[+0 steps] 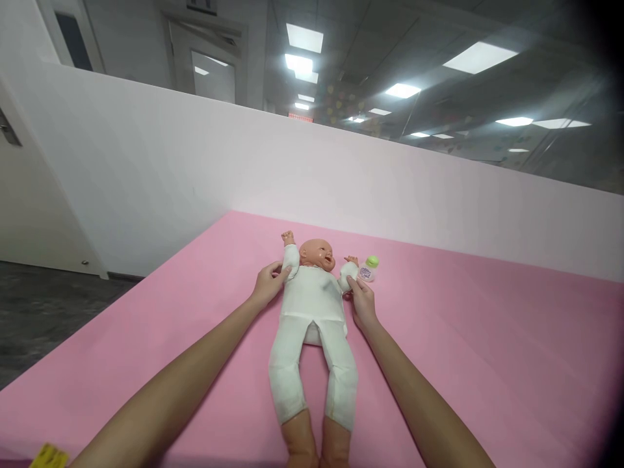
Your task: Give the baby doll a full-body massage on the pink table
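Observation:
A baby doll [312, 312] in a white one-piece suit lies on its back on a pink mat [463, 344], head pointing away from me. My left hand [267, 283] grips the doll's upper arm and sleeve on the left side. My right hand [361, 300] holds the doll's other sleeve near its wrist. A small clear bottle with a green cap [368, 268] lies on the mat just beyond my right hand, beside the doll's hand.
A white partition wall [195, 169] stands behind the mat. Dark floor [43, 305] lies to the left beyond the mat's edge. A yellow tag [49, 457] shows at the bottom left corner. Ceiling lights and a door are visible above the partition.

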The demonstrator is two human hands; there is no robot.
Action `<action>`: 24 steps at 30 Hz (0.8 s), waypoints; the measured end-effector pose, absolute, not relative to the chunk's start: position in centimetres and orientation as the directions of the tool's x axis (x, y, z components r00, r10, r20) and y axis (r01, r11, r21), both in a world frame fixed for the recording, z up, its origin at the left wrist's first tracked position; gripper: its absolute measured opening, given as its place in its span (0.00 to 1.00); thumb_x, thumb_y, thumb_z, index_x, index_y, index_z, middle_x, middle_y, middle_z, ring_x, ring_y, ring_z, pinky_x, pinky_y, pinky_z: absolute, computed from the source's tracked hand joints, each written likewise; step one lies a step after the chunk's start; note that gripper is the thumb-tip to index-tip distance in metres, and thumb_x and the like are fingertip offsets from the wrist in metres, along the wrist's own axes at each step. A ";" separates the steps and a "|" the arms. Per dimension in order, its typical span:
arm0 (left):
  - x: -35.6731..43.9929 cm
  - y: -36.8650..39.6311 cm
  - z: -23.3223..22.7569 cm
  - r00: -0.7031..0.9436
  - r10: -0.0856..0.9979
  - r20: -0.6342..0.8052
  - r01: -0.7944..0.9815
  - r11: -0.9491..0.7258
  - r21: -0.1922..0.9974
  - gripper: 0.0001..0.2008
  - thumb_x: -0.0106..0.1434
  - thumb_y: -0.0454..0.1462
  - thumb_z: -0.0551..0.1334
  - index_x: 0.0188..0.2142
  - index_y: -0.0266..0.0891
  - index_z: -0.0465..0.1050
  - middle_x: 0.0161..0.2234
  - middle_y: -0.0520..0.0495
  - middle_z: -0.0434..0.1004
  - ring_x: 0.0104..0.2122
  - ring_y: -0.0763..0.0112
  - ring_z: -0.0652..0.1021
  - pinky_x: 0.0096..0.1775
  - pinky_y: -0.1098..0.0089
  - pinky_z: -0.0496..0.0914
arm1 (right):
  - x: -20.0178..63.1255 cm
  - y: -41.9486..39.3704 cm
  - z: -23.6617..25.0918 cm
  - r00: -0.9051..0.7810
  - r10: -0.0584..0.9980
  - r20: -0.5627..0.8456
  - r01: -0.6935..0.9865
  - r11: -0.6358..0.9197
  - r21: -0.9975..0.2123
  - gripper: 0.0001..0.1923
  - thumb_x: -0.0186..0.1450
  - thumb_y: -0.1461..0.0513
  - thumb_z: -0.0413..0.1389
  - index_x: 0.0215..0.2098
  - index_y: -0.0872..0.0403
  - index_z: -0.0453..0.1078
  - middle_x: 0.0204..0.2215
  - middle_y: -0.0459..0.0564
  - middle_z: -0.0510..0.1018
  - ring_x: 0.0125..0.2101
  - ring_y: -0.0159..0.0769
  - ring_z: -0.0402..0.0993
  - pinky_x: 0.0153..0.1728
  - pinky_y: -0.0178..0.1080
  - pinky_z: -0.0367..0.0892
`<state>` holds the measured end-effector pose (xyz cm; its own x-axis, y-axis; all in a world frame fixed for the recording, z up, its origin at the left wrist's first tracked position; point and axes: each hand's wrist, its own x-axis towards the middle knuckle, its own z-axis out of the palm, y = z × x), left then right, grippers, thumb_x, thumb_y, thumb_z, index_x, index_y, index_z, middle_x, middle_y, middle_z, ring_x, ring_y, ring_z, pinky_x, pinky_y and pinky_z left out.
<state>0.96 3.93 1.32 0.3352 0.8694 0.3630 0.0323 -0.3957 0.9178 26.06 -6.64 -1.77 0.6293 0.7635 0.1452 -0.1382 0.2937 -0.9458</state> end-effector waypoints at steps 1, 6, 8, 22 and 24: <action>1.0 3.9 1.3 0.330 0.873 0.359 0.034 -0.391 0.920 0.19 0.63 0.51 0.64 0.43 0.40 0.81 0.43 0.46 0.84 0.42 0.60 0.78 0.44 0.66 0.67 | 26.1 -6.7 -1.8 0.626 0.766 0.146 -0.141 0.295 -0.945 0.19 0.56 0.50 0.70 0.24 0.52 0.69 0.20 0.40 0.69 0.21 0.29 0.62 0.23 0.35 0.60; 1.0 3.9 1.2 0.312 0.884 0.347 0.020 -0.371 0.928 0.19 0.63 0.51 0.65 0.41 0.40 0.81 0.40 0.46 0.84 0.40 0.61 0.78 0.41 0.66 0.67 | 25.9 -6.8 -1.6 0.625 0.763 0.166 -0.119 0.303 -0.945 0.20 0.55 0.49 0.70 0.23 0.51 0.68 0.19 0.40 0.69 0.21 0.30 0.62 0.22 0.36 0.60; 1.0 3.8 1.2 0.310 0.887 0.341 0.014 -0.363 0.932 0.18 0.61 0.51 0.66 0.40 0.40 0.81 0.40 0.46 0.84 0.39 0.61 0.77 0.41 0.66 0.67 | 25.9 -6.8 -1.6 0.626 0.761 0.170 -0.113 0.304 -0.946 0.20 0.55 0.49 0.70 0.23 0.51 0.69 0.18 0.40 0.69 0.21 0.30 0.62 0.22 0.36 0.60; 1.0 4.0 1.1 0.305 0.897 0.319 0.057 -0.351 0.935 0.18 0.59 0.49 0.68 0.43 0.39 0.81 0.45 0.43 0.83 0.41 0.59 0.78 0.44 0.63 0.68 | 26.0 -6.8 -1.7 0.616 0.771 0.160 -0.149 0.313 -0.938 0.16 0.55 0.51 0.71 0.30 0.52 0.75 0.22 0.41 0.73 0.22 0.30 0.63 0.23 0.35 0.61; 1.0 4.0 1.1 0.300 0.900 0.316 0.051 -0.346 0.937 0.19 0.59 0.48 0.68 0.44 0.39 0.81 0.46 0.43 0.83 0.42 0.58 0.78 0.45 0.62 0.68 | 25.9 -6.9 -1.6 0.616 0.772 0.159 -0.146 0.310 -0.940 0.15 0.55 0.51 0.70 0.31 0.52 0.76 0.22 0.41 0.74 0.22 0.30 0.64 0.24 0.36 0.61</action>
